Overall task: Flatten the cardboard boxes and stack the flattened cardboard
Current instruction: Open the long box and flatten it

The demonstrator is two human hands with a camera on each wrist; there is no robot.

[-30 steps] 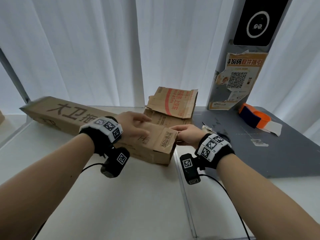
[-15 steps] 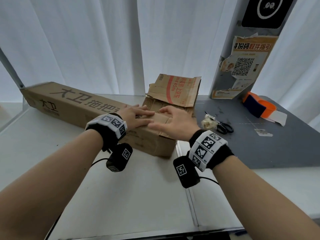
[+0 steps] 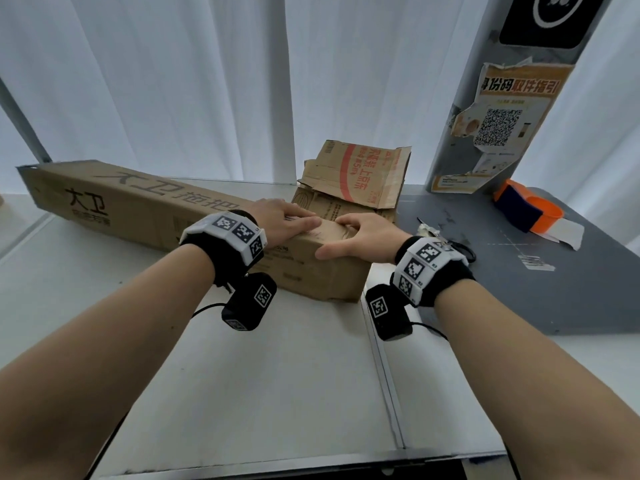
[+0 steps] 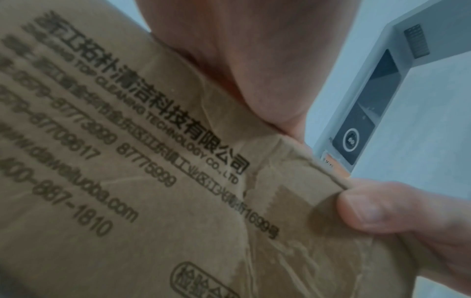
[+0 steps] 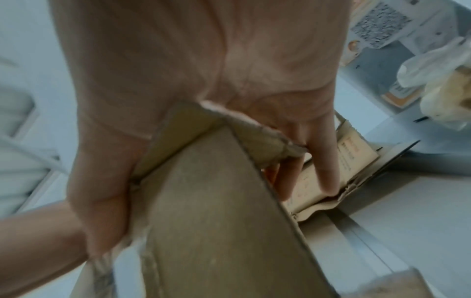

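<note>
Lying under both hands, the long box (image 3: 145, 209) has left-hand fingers (image 3: 298, 221) flat on top, right-hand fingers (image 3: 349, 221) gripping its end.

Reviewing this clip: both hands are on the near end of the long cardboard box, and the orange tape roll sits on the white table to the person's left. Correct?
Not quite. The orange tape roll sits on the grey mat to the person's right, as the head view shows. The rest holds: the left hand and right hand are on the near end of the long cardboard box.
</note>
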